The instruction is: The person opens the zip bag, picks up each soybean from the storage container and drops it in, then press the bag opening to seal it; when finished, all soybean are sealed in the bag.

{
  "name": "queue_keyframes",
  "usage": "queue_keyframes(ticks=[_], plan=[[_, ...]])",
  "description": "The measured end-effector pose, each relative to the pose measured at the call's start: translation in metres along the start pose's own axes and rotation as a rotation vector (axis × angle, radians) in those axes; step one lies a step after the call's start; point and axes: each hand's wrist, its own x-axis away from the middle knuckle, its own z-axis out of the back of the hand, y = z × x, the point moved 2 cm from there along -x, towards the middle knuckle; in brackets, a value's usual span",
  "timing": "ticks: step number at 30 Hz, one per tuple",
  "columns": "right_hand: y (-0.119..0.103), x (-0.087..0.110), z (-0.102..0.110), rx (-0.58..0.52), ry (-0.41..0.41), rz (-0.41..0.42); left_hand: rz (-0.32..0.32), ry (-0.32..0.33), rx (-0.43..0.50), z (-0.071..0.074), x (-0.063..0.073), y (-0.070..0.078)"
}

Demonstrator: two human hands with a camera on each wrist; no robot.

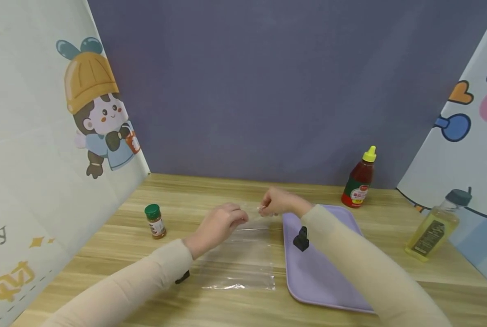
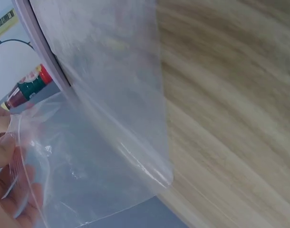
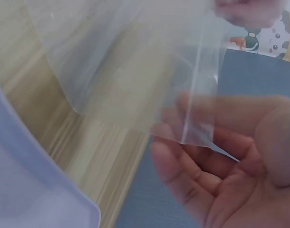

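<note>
A clear plastic zip bag (image 1: pixel 243 263) extends over the wooden table between my hands, its lower edge catching the light. My left hand (image 1: pixel 223 222) pinches the bag's zip end on the left side. At the other top corner, my right hand (image 1: pixel 282 202) holds the same end. In the right wrist view, the right thumb (image 3: pixel 221 114) lies over the bag's corner with the fingers behind it. Several fingers of the left hand (image 2: pixel 12 185) show through the film (image 2: pixel 102 156) in the left wrist view.
A purple tray (image 1: pixel 325 281) lies under my right forearm, with a black clip-like piece (image 1: pixel 301 240) over it. A green-capped spice jar (image 1: pixel 156 222) stands at the left. Right of the tray are a red sauce bottle (image 1: pixel 357 184) and an oil bottle (image 1: pixel 433 227).
</note>
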Motion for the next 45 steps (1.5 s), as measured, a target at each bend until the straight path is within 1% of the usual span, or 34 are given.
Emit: queue_keyframes(ticks=[4,9,13,14,16,19,21,22,24,27,28,29,31,35,37,41,43,45], plan=[[0.002,0.004,-0.002,-0.027,0.090,0.008,0.066,-0.007,0.005,0.002,0.000,-0.004],[0.004,0.010,-0.002,-0.033,0.173,0.013,0.207,-0.046,0.006,0.004,0.000,-0.008],[0.007,0.013,-0.003,-0.055,0.223,0.010,0.305,-0.046,0.030,0.004,0.000,-0.010],[0.008,0.013,-0.003,-0.062,0.237,0.011,0.317,-0.041,0.038,0.004,0.000,-0.010],[0.009,0.014,-0.004,-0.074,0.260,0.012,0.318,-0.022,0.065,0.005,0.000,-0.012],[0.009,0.015,-0.006,-0.104,0.286,0.012,0.289,-0.010,0.087,0.007,0.000,-0.014],[0.009,0.015,-0.008,-0.125,0.299,0.012,0.275,-0.012,0.098,0.009,-0.001,-0.017],[0.009,0.016,-0.008,-0.134,0.304,0.015,0.285,-0.025,0.117,0.010,-0.002,-0.019],[0.009,0.016,-0.009,-0.153,0.311,0.024,0.343,-0.072,0.185,0.011,-0.002,-0.024],[0.009,0.018,-0.011,-0.180,0.316,0.026,0.487,-0.159,0.301,0.010,-0.001,-0.031],[0.009,0.019,-0.011,-0.183,0.314,0.029,0.539,-0.179,0.341,0.009,0.000,-0.033],[0.009,0.020,-0.012,-0.186,0.314,0.030,0.577,-0.192,0.362,0.008,0.002,-0.034],[0.009,0.021,-0.012,-0.181,0.319,0.033,0.617,-0.192,0.380,0.007,0.004,-0.036],[0.009,0.023,-0.015,-0.152,0.323,0.069,0.641,-0.149,0.406,0.003,0.007,-0.037],[0.010,0.023,-0.017,-0.144,0.312,0.071,0.643,-0.157,0.424,0.001,0.009,-0.036],[0.016,0.023,-0.019,-0.177,0.283,0.077,0.606,-0.196,0.418,-0.003,0.012,-0.031],[0.020,0.025,-0.017,-0.202,0.288,0.091,0.595,-0.202,0.413,-0.004,0.013,-0.029],[0.025,0.027,-0.012,-0.222,0.300,0.096,0.598,-0.201,0.416,-0.005,0.014,-0.028]])
